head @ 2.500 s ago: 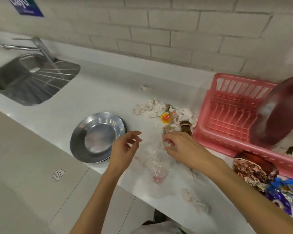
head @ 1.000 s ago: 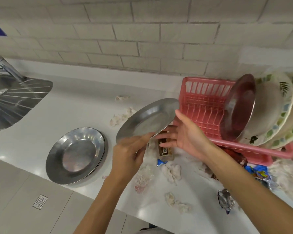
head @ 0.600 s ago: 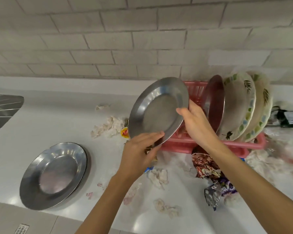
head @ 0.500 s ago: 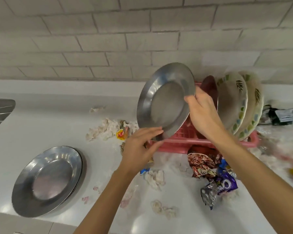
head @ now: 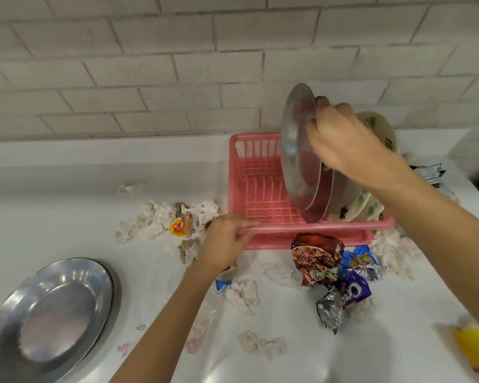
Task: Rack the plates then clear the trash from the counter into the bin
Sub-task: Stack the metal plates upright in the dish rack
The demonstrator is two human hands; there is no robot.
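Note:
My right hand (head: 346, 142) grips the top rim of a steel plate (head: 296, 150), which stands on edge in the pink dish rack (head: 257, 172). Behind it lean another steel plate (head: 325, 193) and patterned ceramic plates (head: 368, 200). My left hand (head: 224, 241) holds the rack's front left rim. A stack of steel plates (head: 50, 316) lies flat on the white counter (head: 67, 211) at the lower left. Trash is scattered on the counter: crumpled tissues (head: 155, 219), a red snack wrapper (head: 314, 255) and blue and purple wrappers (head: 354, 283).
A white brick wall (head: 177, 67) rises behind the counter. A yellow object (head: 473, 346) lies blurred at the lower right edge. A black-and-white packet (head: 429, 172) sits right of the rack. More tissue balls (head: 260, 346) lie near the counter's front.
The steel plate went from both hands, tilted above the counter, into the rack upright. My left hand let go of it and dropped onto the rack's front rim.

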